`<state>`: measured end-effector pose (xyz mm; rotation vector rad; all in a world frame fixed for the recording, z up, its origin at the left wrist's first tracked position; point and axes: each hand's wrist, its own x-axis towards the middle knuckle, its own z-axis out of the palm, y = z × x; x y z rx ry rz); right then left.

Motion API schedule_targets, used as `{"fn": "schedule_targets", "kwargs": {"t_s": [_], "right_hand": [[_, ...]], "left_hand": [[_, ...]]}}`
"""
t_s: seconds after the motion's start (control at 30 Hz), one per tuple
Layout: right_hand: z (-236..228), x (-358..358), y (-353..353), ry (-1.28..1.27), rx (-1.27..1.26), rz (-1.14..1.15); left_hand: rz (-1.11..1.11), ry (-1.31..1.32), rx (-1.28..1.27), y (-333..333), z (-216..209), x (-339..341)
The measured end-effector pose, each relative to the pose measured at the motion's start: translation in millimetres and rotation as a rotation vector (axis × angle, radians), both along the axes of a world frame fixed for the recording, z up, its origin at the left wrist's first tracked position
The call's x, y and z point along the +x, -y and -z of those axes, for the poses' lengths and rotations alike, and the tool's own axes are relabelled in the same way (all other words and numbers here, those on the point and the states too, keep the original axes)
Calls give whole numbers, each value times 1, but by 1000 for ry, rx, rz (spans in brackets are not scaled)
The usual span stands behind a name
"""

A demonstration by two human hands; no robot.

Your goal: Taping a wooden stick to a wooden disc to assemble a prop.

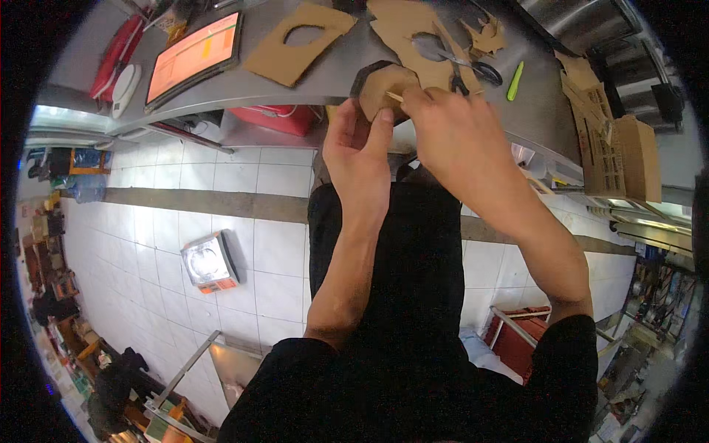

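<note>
So both hands are clamped on a small cardboard piece [384,87] at the steel counter [332,77] edge: left hand [360,151] underneath, right hand [450,129] at 3 o'clock pinching a thin stick [394,96]. Scissors [465,70] at 1 o'clock, brown cardboard box [624,159] far at 3, orange tablet screen [193,55] at 10.

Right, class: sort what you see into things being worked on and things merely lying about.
In hand:
left hand
right hand
small cardboard piece
thin stick

Lying about:
scissors
green marker
cardboard sheet with hole
tablet
scale on floor
</note>
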<state>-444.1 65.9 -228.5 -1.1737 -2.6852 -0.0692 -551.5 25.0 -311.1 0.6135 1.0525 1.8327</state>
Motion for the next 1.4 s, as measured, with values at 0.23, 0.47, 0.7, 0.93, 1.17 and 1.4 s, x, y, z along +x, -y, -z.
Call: {"fn": "schedule_targets", "kwargs": {"t_s": [0.23,0.47,0.7,0.93,1.17,1.4], "right_hand": [[-6,-6,16,-132,-55,28],[-1,-12,24,-469,-216,132],[6,-13,18,-669,-363,158],[18,-13,3,-839,-759,262],[36,-20,14,-593,-331,164],[44,-19,-1,-764,-601,233]], "left_hand": [[-241,-176,49,2,-15,7],[-260,-352,221,-2,-20,5],[-355,-556,219,-7,-8,6],[-389,-631,215,-8,-2,7],[-283,-568,197,-3,3,5],[-330,-738,229,-5,13,-5]]}}
